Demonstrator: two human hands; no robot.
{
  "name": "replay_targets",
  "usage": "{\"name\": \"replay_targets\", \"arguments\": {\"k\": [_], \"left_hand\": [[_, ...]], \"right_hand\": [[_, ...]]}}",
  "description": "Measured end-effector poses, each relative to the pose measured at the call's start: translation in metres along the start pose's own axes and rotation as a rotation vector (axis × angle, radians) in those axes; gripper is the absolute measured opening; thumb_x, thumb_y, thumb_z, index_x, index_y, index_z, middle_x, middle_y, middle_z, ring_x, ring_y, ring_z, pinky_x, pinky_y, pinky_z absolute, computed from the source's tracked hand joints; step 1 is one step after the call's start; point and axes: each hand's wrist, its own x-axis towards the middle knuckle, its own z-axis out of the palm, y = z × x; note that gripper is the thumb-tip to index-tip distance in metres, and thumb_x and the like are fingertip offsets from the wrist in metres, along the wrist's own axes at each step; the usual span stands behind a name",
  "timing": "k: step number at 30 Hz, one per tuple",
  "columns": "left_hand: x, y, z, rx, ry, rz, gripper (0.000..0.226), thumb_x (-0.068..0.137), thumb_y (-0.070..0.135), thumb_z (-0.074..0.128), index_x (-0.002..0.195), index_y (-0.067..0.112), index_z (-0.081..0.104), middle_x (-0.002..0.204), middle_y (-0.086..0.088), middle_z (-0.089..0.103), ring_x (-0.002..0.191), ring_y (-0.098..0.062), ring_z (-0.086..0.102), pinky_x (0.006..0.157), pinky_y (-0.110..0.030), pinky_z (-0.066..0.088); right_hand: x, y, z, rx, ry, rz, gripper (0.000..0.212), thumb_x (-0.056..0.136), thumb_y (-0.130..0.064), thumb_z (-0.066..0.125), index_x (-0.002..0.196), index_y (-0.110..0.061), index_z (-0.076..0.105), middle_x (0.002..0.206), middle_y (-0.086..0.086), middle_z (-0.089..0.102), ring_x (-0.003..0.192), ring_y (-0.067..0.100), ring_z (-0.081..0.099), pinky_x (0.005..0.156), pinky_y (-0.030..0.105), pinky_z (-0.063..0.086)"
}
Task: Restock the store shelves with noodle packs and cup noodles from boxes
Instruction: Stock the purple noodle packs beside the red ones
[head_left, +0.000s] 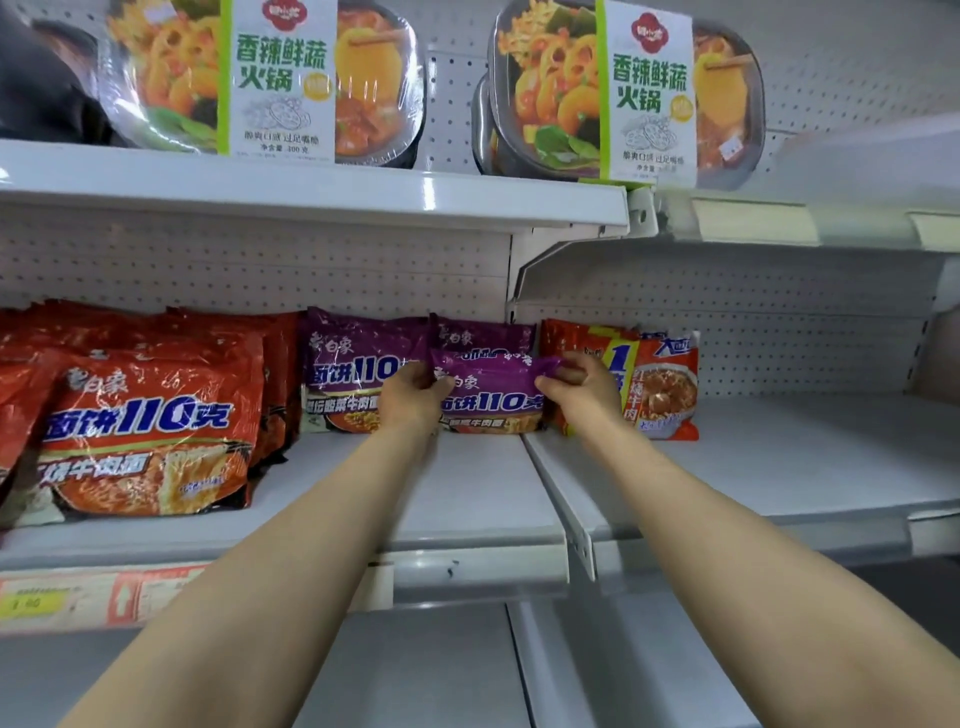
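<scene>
A purple noodle multipack stands upright at the back of the middle shelf. My left hand grips its left edge and my right hand pinches its upper right corner. More purple packs stand just left of it and behind it. Red noodle packs fill the shelf's left end. An orange-red noodle pack stands to the right on the neighbouring shelf section.
Hot-pot bowls with white-green sleeves stand on the upper shelf, and another pair is further right. The right shelf section holds bare white surface. Price labels run along the front rail. No boxes are in view.
</scene>
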Motion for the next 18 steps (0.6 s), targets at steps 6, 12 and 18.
{"name": "replay_targets", "arguments": {"k": [6,12,18], "left_hand": [[0.027,-0.001,0.005,0.131,0.047,0.079,0.041,0.095,0.027,0.068,0.131,0.007,0.061,0.123,-0.006,0.068,0.102,-0.019,0.062,0.083,-0.025,0.044],[0.038,-0.012,0.016,0.124,0.069,0.137,0.050,0.090,0.029,0.074,0.134,0.012,0.056,0.126,-0.007,0.067,0.114,-0.026,0.063,0.098,-0.039,0.052],[0.037,-0.014,0.017,0.130,-0.033,0.180,0.058,0.094,0.028,0.069,0.146,0.015,0.045,0.129,-0.003,0.064,0.110,-0.019,0.063,0.098,-0.037,0.052]], "right_hand": [[0.022,0.010,0.023,-0.036,0.092,-0.003,0.035,0.091,-0.016,0.074,0.119,-0.009,0.055,0.110,0.002,0.067,0.087,0.006,0.062,0.066,0.014,0.044],[0.041,0.018,0.042,-0.048,0.065,-0.053,0.026,0.095,-0.019,0.068,0.119,-0.011,0.061,0.113,0.003,0.069,0.100,0.013,0.066,0.081,0.024,0.054],[0.044,0.023,0.052,-0.035,0.090,-0.024,0.033,0.096,-0.017,0.066,0.128,-0.016,0.057,0.126,0.003,0.066,0.114,0.018,0.063,0.099,0.040,0.054]]}}
